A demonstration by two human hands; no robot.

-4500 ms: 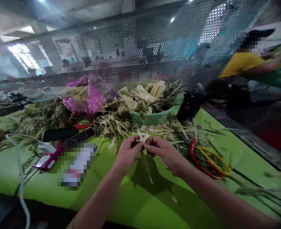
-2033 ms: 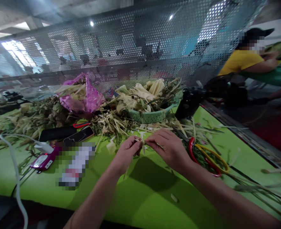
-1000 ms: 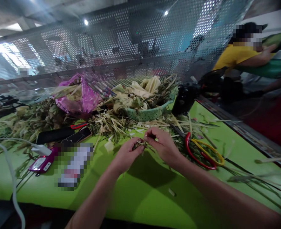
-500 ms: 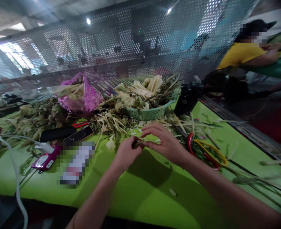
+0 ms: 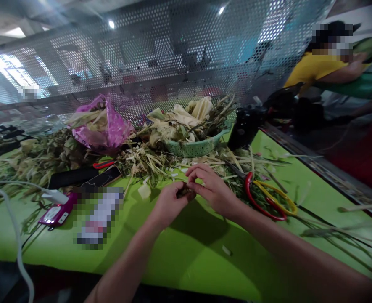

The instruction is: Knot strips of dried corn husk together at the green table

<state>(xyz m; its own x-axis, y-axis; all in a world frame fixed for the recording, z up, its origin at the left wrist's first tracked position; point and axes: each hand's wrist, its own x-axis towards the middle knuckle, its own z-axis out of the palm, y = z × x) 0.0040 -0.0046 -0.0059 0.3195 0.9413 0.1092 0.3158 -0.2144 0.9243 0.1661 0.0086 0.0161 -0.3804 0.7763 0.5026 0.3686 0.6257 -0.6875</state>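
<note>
Above the green table, my left hand is closed around a small brownish bundle of dried plant material, mostly hidden by the fingers. My right hand meets it from the other side, thumb and fingertips pinched together at the bundle's edge. What exactly lies between those fingertips is too small to make out. Beyond both hands, dried husk strips and stalks are strewn about. Scissors with red and yellow handles lie right of my right hand.
A green basket heaped with dried husks and a purple plastic bag stand at the back, beside a black cylinder. Phones and a purple power bank with a white cable lie left. A person in yellow sits far right.
My right fingers have drawn in from spread to a tighter pinch against the bundle in my left hand. The view has shifted slightly; the table items stay put.
</note>
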